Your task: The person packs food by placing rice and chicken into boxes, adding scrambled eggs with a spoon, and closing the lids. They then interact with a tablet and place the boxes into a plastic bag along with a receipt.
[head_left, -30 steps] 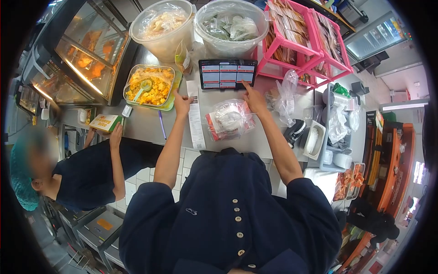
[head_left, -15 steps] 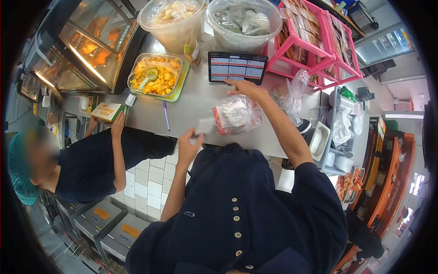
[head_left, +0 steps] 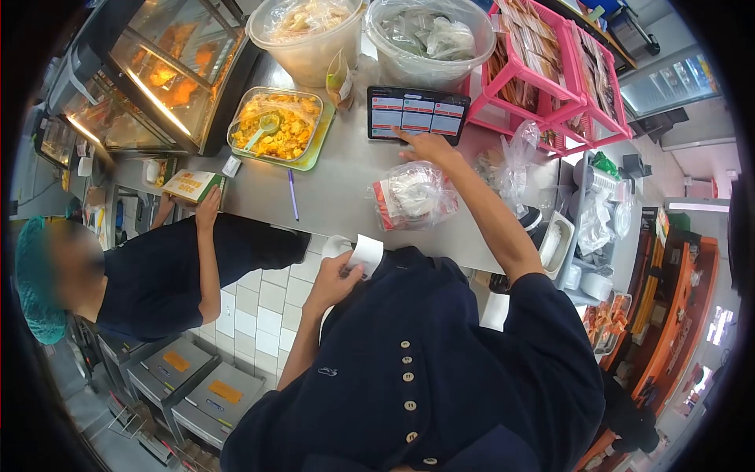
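Observation:
My left hand [head_left: 333, 282] is closed on a curled white paper receipt [head_left: 367, 253], held in front of my body at the counter's edge. With its index finger stretched out, my right hand [head_left: 427, 148] touches the lower part of a tablet [head_left: 417, 112] propped on the counter; nothing is in that hand. The tablet's screen shows rows of cards with red bars, too small to read. Below my right wrist lies a clear plastic bag [head_left: 417, 197] with a white wrapped item and something red and white inside.
On the steel counter [head_left: 330, 189] are a tray of yellow food [head_left: 275, 130], a purple pen [head_left: 293, 195], two large tubs and pink baskets [head_left: 543, 94]. A heated display case [head_left: 173, 71] stands left. Beside me a co-worker holds a food box [head_left: 193, 186].
My left hand has moved slightly right and down, and the receipt now shows as curled loops. My right fingertip has shifted a little on the tablet's screen.

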Available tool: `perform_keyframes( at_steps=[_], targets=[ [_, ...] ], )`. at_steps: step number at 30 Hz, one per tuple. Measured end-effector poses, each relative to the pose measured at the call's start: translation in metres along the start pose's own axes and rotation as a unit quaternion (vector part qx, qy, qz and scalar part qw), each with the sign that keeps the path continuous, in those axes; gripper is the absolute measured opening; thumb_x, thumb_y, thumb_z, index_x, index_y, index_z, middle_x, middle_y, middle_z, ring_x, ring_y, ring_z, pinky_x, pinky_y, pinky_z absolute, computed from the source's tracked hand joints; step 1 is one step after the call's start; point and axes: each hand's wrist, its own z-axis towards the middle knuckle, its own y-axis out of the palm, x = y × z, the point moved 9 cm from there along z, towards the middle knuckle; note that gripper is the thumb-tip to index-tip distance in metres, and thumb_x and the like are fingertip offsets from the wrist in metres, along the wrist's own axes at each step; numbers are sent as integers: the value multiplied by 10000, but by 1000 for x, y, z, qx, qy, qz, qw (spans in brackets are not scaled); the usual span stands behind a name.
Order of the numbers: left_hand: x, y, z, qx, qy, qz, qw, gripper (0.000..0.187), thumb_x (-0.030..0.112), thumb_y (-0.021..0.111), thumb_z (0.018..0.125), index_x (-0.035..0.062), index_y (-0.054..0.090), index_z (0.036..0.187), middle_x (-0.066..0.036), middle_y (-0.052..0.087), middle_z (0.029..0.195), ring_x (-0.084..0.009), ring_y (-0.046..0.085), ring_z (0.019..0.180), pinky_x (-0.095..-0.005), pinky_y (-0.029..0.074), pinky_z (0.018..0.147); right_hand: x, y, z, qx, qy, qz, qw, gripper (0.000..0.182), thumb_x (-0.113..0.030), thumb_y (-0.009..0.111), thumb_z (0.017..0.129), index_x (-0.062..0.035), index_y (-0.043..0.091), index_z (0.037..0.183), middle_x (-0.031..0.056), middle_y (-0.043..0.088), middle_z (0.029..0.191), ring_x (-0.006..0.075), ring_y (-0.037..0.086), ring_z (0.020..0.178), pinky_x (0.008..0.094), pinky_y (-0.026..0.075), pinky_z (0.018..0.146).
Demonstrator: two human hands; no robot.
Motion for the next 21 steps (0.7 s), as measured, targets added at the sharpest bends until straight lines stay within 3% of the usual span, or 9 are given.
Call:
perform_keyframes(
  at_steps=[5,11,14,17,21],
  targets=[
    [9,-15,2,45,53,-37,997,205,109,595,887,-63,676,963,-74,645,661,-86,544,546,-262,430,519,1,-11,-17,25,-3,11,1000,690,-464,615,930,-329,319,1537,229,689,1054,395,669,1003,507,521,867],
    [19,-25,8,97,7,-21,995,188,122,610,912,-45,688,951,-43,644,666,-60,548,587,-260,433,547,10,-23,-33,17,28,41,999,622,-466,594,944,-313,389,1511,217,695,1067,402,652,1033,502,501,909],
    [21,-29,9,111,24,-13,993,192,132,620,918,-46,682,957,-41,650,675,-62,545,594,-258,434,559,16,-31,-42,60,37,2,998,611,-475,583,947,-309,398,1506,199,696,1102,403,651,1051,495,503,921],
    [17,-32,10,133,37,-15,990,195,129,624,905,-51,668,965,-61,651,678,-67,553,600,-263,443,568,29,-30,-53,18,95,3,995,618,-482,581,942,-301,401,1505,193,672,1188,394,636,1099,493,497,942],
    [10,-37,12,163,26,25,986,183,111,619,880,-52,652,956,-83,636,652,-79,561,577,-276,446,553,43,-29,-63,26,106,6,994,627,-481,583,937,-288,402,1506,185,622,1296,382,610,1157,494,485,968]
  ],
)
